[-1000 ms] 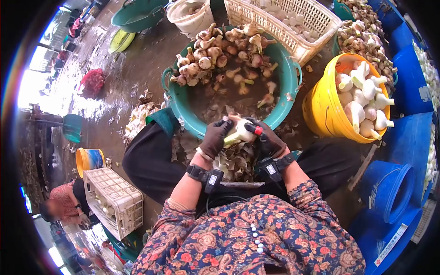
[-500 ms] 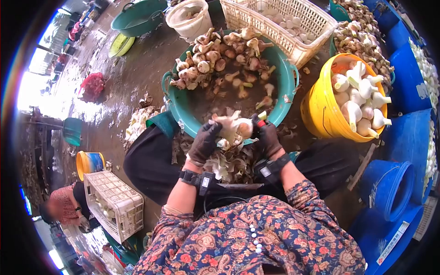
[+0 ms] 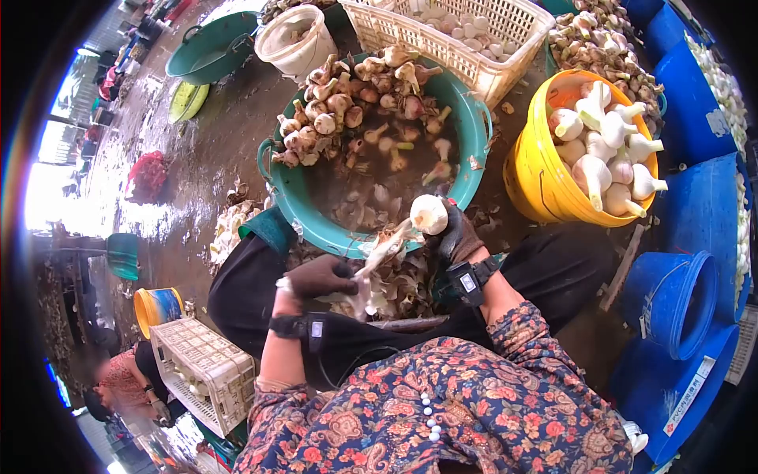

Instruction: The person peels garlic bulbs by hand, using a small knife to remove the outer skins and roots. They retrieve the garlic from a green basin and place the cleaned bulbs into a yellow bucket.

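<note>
In a dark glove, my right hand [image 3: 459,235] is closed around a white garlic bulb [image 3: 429,214], its root end turned up, over the near rim of a green tub [image 3: 278,189]. My left hand [image 3: 320,276], also gloved, is lower and to the left, with its fingers closed at a strip of garlic skin [image 3: 385,254]. This pale strip runs from near the bulb down past the left fingertips. Unpeeled garlic bulbs [image 3: 339,103] are heaped at the far side of the tub, with loose skins nearer me. More peelings [image 3: 395,288] lie between my legs.
A yellow bucket [image 3: 525,170] of peeled garlic stands at the right, near blue containers [image 3: 671,304]. Behind the tub are a white bucket [image 3: 296,43] and a cream crate [image 3: 418,39] holding garlic. At lower left, a person [image 3: 130,379] sits by another crate [image 3: 201,355].
My hands have moved apart: the left went down and left with the skin, while the right kept the bulb. The bulb now shows bare and white with its root end up.
</note>
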Demonstrator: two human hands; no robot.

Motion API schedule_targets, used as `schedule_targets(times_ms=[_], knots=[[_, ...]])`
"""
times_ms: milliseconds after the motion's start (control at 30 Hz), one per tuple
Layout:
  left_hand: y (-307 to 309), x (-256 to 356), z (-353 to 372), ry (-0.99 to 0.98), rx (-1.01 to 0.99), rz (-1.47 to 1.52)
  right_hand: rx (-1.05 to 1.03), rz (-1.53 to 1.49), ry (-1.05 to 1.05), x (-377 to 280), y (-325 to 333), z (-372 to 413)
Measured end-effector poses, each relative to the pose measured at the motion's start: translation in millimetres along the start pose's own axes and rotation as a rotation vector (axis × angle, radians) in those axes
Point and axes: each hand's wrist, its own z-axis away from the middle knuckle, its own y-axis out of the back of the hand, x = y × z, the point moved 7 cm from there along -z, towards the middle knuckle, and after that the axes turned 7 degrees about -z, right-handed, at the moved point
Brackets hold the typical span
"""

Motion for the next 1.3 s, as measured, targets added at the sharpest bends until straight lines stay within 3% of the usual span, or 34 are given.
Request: schedule_targets(times_ms=[33,67,133,167,233,300,333,367,433,467,500,633,667,700,733,800,833,867,933,1000,1033,1100,1167,1300], knots=[[-3.7,-14.7,-14.8,0.103,-0.054,-0.363,-0.041,0.471,0.154,-14.8,-5.6,0.6],[-8.9,-30.4,-30.9,0.111,0.024,-0.702,-0.039,0.476,0.163,-12.8,-3.1,-5.2],[-9.6,-26.3,-37.8,0.107,0.014,-0.705,0.045,-0.173,0.026,14.3,13.9,-17.1],[-0.2,-20.2,-41.9,0.091,0.167,-0.594,0.092,-0.498,-0.040,17.0,14.7,-18.3],[20.3,-5.0,-51.4,0.053,0.457,-0.416,0.199,-0.759,-0.348,27.0,17.4,-15.6],[39.4,20.8,-68.4,-0.002,0.603,-0.298,0.260,-0.613,-0.225,13.5,20.5,-20.6],[48.0,24.1,-86.2,-0.111,0.695,-0.226,0.329,-0.859,-0.356,4.2,21.5,-13.4],[53.9,-4.4,-126.3,-0.158,0.707,-0.012,0.349,-0.894,-0.219,-37.9,12.5,-19.7],[72.1,-0.8,-173.8,-0.246,0.627,0.264,0.126,-1.402,-0.083,-98.3,19.7,-25.5],[86.1,-14.8,-200.1,-0.204,0.800,0.173,-0.273,-1.417,0.131,-131.6,17.8,-22.5],[93.9,-10.7,-212.6,-0.213,0.798,0.172,-0.275,-1.321,0.134,-142.8,27.0,-23.5],[104.5,-0.8,-276.5,-0.094,0.747,0.206,0.238,-0.880,-0.271,-59.0,52.7,-27.8],[97.6,-11.3,-301.7,-0.085,0.707,0.305,0.247,-0.772,-0.328,-35.3,53.2,-24.7],[94.1,-10.4,-304.6,-0.071,0.671,0.404,0.405,-0.567,-0.442,-26.6,49.4,-21.6],[93.4,-11.4,-301.9,-0.046,0.680,0.411,0.449,-0.412,-0.410,-21.6,47.5,-25.2],[68.9,35.8,-267.2,-0.115,0.207,0.871,0.514,-0.062,-0.328,-15.4,47.6,-29.3],[65.1,35.1,-260.4,-0.101,0.208,0.878,0.530,0.136,-0.277,-11.2,52.9,-32.3],[64.6,41.4,-253.6,-0.234,0.232,0.805,0.524,0.392,-0.123,-19.6,52.6,-37.7],[56.3,50.2,-233.6,-0.501,0.295,0.653,0.522,0.555,-0.168,-11.1,55.7,-33.6],[47.7,73.0,-186.4,-0.495,0.283,0.453,0.519,0.822,-0.159,-15.4,49.2,-32.0],[41.8,81.6,-168.0,-0.484,0.271,0.374,0.508,0.816,-0.165,-12.2,46.9,-30.1],[42.8,98.4,-138.8,-0.621,0.482,0.006,0.447,0.886,-0.071,-23.2,30.8,-32.8],[44.6,105.9,-113.4,-0.592,0.598,-0.201,0.396,0.910,-0.057,-35.6,16.8,-29.0],[49.6,92.7,-93.7,-0.539,0.571,-0.047,0.210,0.784,0.031,-34.5,0.2,-27.0]])
